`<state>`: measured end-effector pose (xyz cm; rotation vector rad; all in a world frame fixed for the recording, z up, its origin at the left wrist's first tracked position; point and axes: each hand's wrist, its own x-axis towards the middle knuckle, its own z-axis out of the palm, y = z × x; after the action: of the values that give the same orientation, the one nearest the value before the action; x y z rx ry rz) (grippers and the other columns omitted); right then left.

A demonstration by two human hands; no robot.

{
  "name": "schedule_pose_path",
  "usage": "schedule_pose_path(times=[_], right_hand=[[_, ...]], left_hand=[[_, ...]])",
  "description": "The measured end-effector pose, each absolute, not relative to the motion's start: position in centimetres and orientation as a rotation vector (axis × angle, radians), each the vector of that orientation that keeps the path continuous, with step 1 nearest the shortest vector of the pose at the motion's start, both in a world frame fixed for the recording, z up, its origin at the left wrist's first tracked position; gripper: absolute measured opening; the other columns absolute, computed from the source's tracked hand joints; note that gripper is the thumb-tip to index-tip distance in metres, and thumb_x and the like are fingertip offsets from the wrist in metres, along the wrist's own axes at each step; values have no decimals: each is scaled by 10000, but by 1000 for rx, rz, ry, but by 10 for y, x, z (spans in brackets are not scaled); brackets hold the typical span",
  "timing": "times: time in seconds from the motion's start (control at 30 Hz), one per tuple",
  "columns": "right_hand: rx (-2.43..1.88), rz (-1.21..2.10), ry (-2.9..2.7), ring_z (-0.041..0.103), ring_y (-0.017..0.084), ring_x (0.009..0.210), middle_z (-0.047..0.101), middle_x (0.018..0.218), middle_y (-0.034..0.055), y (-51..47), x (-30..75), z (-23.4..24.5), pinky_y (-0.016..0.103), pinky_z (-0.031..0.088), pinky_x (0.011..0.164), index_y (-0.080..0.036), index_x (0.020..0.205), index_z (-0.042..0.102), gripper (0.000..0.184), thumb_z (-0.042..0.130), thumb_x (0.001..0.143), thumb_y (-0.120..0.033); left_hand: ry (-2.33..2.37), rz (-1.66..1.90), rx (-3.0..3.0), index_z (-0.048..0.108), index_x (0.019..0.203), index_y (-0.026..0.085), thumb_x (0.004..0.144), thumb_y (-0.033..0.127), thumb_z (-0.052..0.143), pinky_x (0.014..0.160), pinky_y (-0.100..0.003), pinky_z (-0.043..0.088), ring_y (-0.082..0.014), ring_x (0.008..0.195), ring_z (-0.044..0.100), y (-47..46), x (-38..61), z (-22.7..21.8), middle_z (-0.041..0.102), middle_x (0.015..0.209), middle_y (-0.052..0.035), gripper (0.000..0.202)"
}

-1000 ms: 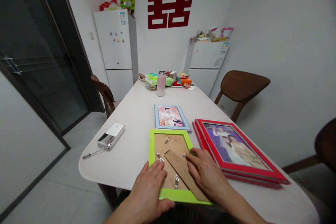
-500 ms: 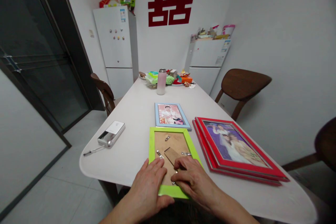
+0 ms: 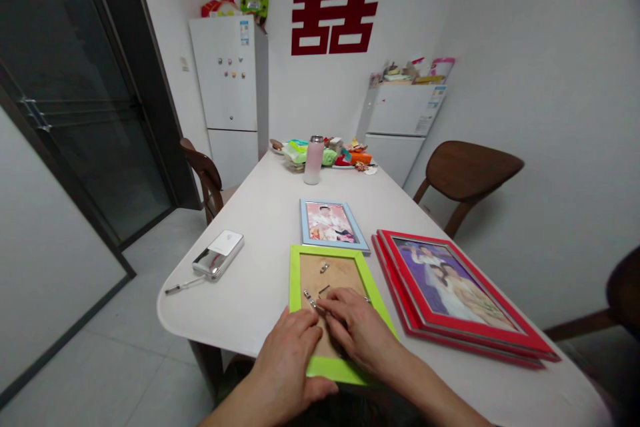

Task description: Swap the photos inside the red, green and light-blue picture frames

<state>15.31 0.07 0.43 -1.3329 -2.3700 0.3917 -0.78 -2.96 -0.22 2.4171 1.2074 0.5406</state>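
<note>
A lime-green picture frame (image 3: 296, 277) lies face down at the table's near edge, its brown backing board (image 3: 345, 271) upward. My left hand (image 3: 287, 353) grips the frame's lower left, fingers over the backing and thumb along the front edge. The fingers of my right hand (image 3: 357, 327) are closed together, their tips at a small metal clip (image 3: 309, 298) on the left of the backing. Another metal clip (image 3: 325, 267) sits near the top. My right hand covers most of the stand flap and the lower backing.
Beyond the green frame lies a light-blue framed photo (image 3: 330, 221). Stacked red frames (image 3: 415, 307) are at right, a power bank with cable (image 3: 220, 255) at left. A pink bottle (image 3: 313, 161) and packets (image 3: 295, 153) stand at the far end. Chairs (image 3: 470, 170) flank the table.
My right hand has moved from the lower part of the backing up and left to the left clip, now covering much of the stand flap. My left hand stays on the frame.
</note>
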Motion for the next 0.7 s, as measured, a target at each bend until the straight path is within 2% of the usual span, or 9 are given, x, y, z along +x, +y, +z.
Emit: schedule_pose_path(times=[0.1,0.23,0.47,0.6,0.7], right_hand=[[-1423,283,-2381,454,164,813,545,830,56,15,141,0,281,340,719,-195,880,612,235,403,775,-171],[-1416,254,-2453,443,159,805,550,791,44,21,136,0,271,319,703,-206,812,636,231,412,772,-165],[-1378,287,-2443,455,164,809,566,792,36,17,138,3,276,324,696,-237,857,635,248,419,765,-159],[-1429,276,-2311,481,159,847,587,869,53,32,146,0,260,339,756,-185,915,614,245,424,760,-172],[-1581,224,-2182,510,152,835,611,873,61,53,154,-3,240,343,762,-153,886,620,237,427,753,-184]], left_hand=[[1170,626,2396,523,986,157,550,385,711,932,-391,298,-228,991,461,-29,-9,-5,531,1072,-73,527],[1121,645,2382,521,981,169,540,380,719,895,-364,334,-221,976,461,-28,-11,-6,524,1077,-64,527],[1134,647,2371,523,980,163,540,403,716,903,-355,326,-220,985,457,-28,-12,-7,524,1081,-67,537],[1163,612,2388,532,950,167,556,404,706,947,-390,264,-228,1019,448,-30,-12,-8,520,1102,-80,491],[1182,589,2397,537,883,175,539,375,724,963,-390,234,-218,1024,450,-31,-12,-8,520,1105,-71,440]])
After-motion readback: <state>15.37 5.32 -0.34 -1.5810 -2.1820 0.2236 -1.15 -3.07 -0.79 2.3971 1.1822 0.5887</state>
